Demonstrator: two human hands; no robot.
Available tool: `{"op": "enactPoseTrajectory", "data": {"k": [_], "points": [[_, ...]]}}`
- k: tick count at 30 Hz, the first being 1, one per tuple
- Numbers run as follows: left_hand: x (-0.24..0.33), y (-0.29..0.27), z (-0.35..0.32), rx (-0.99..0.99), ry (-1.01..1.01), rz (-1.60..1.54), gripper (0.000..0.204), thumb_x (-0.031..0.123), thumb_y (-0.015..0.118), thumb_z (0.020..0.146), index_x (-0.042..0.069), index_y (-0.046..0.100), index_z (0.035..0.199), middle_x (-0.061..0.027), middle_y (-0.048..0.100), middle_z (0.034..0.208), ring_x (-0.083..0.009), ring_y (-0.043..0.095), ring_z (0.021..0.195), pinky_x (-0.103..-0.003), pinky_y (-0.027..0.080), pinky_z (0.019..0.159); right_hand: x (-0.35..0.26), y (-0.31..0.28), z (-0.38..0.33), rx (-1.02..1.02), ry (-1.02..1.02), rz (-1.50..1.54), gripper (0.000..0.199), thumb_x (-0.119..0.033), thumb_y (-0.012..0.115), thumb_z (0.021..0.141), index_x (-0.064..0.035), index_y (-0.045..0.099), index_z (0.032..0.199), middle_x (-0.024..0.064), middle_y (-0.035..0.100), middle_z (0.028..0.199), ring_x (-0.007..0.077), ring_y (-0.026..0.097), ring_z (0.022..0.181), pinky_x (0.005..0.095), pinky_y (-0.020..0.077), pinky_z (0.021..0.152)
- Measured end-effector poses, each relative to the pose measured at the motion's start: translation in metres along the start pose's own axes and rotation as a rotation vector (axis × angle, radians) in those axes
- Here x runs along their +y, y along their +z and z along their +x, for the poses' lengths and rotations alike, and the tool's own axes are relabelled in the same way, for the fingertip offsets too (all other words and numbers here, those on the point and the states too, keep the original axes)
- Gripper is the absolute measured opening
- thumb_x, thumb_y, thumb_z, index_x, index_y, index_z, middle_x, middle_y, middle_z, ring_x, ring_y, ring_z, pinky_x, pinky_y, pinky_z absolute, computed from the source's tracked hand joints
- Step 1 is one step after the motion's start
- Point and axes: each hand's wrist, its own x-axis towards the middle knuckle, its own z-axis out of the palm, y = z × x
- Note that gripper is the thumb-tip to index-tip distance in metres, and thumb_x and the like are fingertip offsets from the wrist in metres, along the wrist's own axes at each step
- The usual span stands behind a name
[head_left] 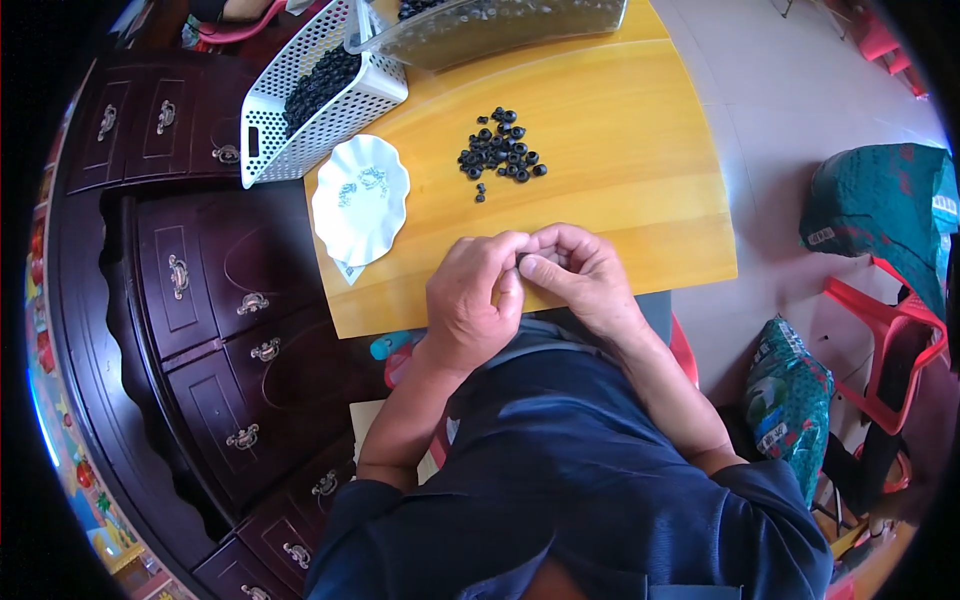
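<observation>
My left hand (474, 300) and my right hand (585, 275) meet over the front edge of the yellow wooden table (640, 180). Between their fingertips is a small black part (521, 258), mostly covered by the fingers; both hands are closed around it. Beyond them on the tabletop lies a loose pile of small round black parts (500, 155), some ring-shaped with a hole. To the left sits a white scalloped dish (362, 225) with several tiny shiny pieces (372, 180) in it.
A white perforated basket (375, 90) of black parts stands at the table's far left, beside a clear bin (490, 38). Dark wooden drawers (200, 270) line the left. At right are green bags (880, 200) and a red plastic stool (900, 320).
</observation>
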Motion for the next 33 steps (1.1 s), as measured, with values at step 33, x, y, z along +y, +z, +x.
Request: {"op": "enactPoseTrajectory", "data": {"k": [33], "points": [[-0.067,0.02,-0.007,0.042,-0.152,0.172,0.035,-0.006,0.061,0.079,0.003,0.058,0.113,-0.0108,0.061,0.08,-0.0297,0.062,0.074,-0.04,0.05,0.066,-0.012,-0.004,0.004,0.201,-0.048,0.248,0.019,-0.011,0.061,0.098,-0.0038,0.064,0.115,0.0031,0.064,0.098,0.0085,0.057,0.081,0.0234,0.049,0.078]]}}
